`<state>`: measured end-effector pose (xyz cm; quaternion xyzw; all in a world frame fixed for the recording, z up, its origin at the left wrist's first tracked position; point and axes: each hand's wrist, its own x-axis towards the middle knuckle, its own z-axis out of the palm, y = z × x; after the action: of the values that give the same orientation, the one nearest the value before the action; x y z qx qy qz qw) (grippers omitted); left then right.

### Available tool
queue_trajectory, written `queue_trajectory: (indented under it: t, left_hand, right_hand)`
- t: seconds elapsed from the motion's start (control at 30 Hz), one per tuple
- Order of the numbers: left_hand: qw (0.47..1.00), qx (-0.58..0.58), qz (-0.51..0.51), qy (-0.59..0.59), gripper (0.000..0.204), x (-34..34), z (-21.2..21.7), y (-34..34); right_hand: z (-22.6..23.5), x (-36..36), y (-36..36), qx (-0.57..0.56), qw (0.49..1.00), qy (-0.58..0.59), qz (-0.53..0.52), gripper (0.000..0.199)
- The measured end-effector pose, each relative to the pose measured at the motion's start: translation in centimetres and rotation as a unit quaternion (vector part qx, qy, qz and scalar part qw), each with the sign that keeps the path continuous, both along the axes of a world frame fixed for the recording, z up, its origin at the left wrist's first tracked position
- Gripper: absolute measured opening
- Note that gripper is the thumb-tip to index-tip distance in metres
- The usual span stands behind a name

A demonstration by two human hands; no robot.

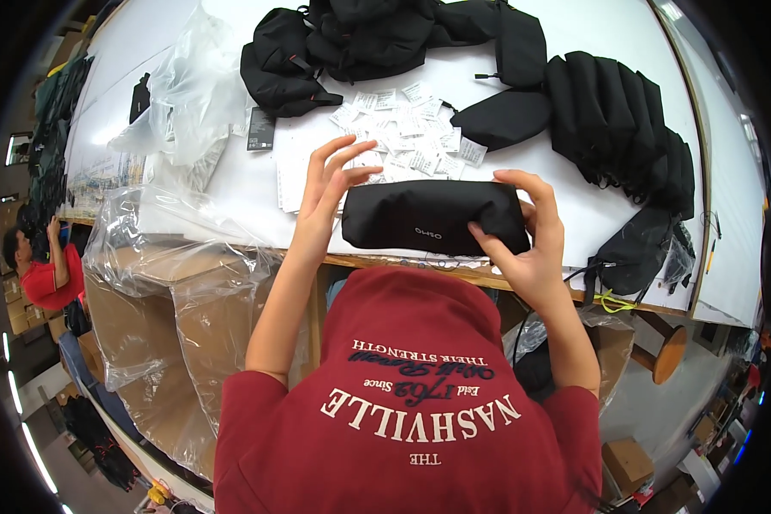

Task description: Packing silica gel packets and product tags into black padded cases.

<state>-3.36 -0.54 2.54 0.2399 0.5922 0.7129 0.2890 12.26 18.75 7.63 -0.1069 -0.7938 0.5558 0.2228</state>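
A black fabric pouch [428,218], long and rounded with small light lettering on its side, is in front of me at the table's near edge. My right hand [529,236] grips its right end, thumb on the near face and fingers at the far side. Beside the left end, my left hand [330,184] is raised with its fingers apart and holds nothing. Just beyond the pouch lies a loose pile of small white printed packets [411,128]. A flat stack of white sheets [289,176] is partly hidden behind my left hand.
Black bags [360,38] are heaped at the back. A row of black pouches [604,116] stands at the right, with a single flat pouch [504,118] nearer. Clear plastic [193,86] and a black card [260,128] lie left. A plastic-lined carton [146,300] adjoins the table; another person [51,278] is farther left.
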Motion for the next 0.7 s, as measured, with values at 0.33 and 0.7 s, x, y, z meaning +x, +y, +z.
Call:
queue_trajectory:
  t: [0.33,0.7]
  left_hand:
    - [0.963,-0.049,0.096,0.248,0.013,3.0,1.8,-1.9]
    - [0.96,0.031,0.033,0.276,0.023,3.2,3.2,-1.7]
  right_hand:
    - [-1.1,1.1,0.2,-0.108,0.994,0.006,-0.021,0.007]
    - [2.2,3.5,2.2,0.023,0.998,-0.008,0.057,0.021]
